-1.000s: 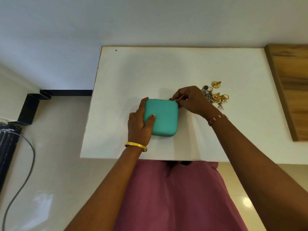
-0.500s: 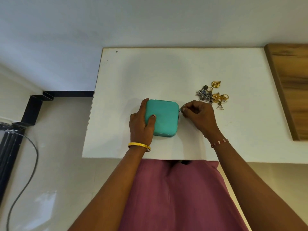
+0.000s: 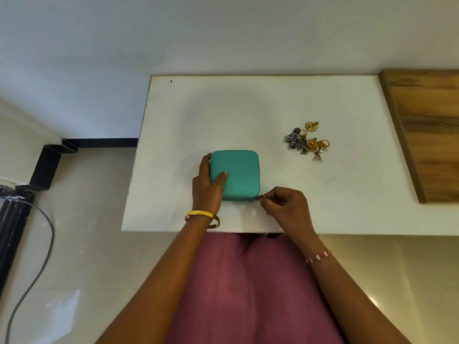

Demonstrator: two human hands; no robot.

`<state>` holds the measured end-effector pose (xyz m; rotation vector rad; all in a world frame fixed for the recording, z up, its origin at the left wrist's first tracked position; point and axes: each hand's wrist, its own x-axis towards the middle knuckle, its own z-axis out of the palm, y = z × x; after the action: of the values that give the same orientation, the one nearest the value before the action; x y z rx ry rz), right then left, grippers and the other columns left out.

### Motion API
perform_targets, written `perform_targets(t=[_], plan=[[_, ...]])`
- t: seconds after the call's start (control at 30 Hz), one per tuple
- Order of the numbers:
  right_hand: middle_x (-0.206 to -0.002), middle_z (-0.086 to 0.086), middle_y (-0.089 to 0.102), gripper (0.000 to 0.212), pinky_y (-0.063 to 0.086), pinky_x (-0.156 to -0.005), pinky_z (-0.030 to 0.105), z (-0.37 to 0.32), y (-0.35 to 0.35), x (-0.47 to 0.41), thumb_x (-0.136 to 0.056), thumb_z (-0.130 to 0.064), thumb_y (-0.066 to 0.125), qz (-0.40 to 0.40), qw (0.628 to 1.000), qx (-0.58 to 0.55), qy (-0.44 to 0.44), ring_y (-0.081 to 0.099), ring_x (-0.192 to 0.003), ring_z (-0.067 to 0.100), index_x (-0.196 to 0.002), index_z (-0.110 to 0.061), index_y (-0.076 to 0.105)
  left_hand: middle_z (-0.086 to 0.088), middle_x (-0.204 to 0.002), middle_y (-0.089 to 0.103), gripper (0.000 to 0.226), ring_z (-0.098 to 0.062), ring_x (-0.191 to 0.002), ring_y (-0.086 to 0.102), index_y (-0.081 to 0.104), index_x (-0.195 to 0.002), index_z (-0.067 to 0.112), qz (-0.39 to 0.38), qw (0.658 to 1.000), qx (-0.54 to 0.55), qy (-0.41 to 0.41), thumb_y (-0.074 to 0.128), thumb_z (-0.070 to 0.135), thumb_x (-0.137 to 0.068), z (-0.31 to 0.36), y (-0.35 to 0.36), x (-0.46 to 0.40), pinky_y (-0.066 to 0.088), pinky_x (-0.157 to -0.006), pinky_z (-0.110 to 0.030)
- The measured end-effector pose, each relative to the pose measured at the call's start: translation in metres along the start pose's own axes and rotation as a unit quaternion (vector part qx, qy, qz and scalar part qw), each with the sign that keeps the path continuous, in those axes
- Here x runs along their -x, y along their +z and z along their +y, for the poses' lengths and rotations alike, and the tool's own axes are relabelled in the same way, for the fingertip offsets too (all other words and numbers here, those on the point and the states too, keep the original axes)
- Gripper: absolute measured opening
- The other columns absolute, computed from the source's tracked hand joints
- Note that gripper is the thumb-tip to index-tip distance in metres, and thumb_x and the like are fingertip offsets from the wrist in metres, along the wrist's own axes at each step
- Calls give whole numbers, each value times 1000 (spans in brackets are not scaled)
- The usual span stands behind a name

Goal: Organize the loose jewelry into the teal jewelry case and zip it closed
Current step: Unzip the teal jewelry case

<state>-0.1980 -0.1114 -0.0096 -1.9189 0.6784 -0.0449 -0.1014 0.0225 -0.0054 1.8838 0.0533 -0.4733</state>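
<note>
White and bare over most of its top, the table (image 3: 223,108) stood against a pale wall, with a wooden panel (image 3: 427,135) along its right side and a dark cable (image 3: 37,244) trailing over the tiled floor to the left. Near the table's front edge lay the teal jewelry case (image 3: 237,173), lid down and flat. To its far right, well apart from it, the loose jewelry (image 3: 306,144) sat in a small heap of gold and dark pieces.

At the case's left side was the left hand (image 3: 207,187), which held it with the thumb pressed on the lid and the fingers wrapped round the left wall. By the near right corner, the right hand (image 3: 285,204) had its fingertips pinched on the small metal zipper pull (image 3: 259,197).

Judging by the jewelry outside the case, the step in hand was unzipping it. To do that well, the left hand would need to bear down firmly so the case did not slide or twist toward the pull. The right hand should draw the pull along the line of the teeth, low and level, and slow at each rounded corner, where a slider tends to snag. How much of the zipper was already undone could not be told from this view
</note>
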Motion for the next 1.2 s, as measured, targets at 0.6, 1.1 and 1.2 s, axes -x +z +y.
perform_targets(t=[0.6,1.1,1.2], plan=[[-64,9,59,9,34,-50,26,-2,5,22,-75,-14,62,41,947,265,-176,55,-61,25,-71,-8,67,-8,-65,60,24,-10,-42,57,63,-76,5,-86,964,98,-233,54,23,-90,10,33,49,52,-44,-20],[-142,15,43,43,35,-105,39,-10,10,1,-86,-13,43,-25,955,202,-214,38,-132,34,-128,-10,53,-8,-74,67,14,-2,-45,60,69,-88,-4,-19,996,-46,-78,59,5,-84,3,31,53,53,-53,-14],[-134,16,52,41,46,-94,46,-5,5,-5,-84,-24,44,-4,921,287,-264,46,-125,39,-121,-14,59,-19,-81,71,14,-25,-64,66,70,-88,-1,-29,994,-82,-59,59,7,-84,2,24,50,58,-75,-40]])
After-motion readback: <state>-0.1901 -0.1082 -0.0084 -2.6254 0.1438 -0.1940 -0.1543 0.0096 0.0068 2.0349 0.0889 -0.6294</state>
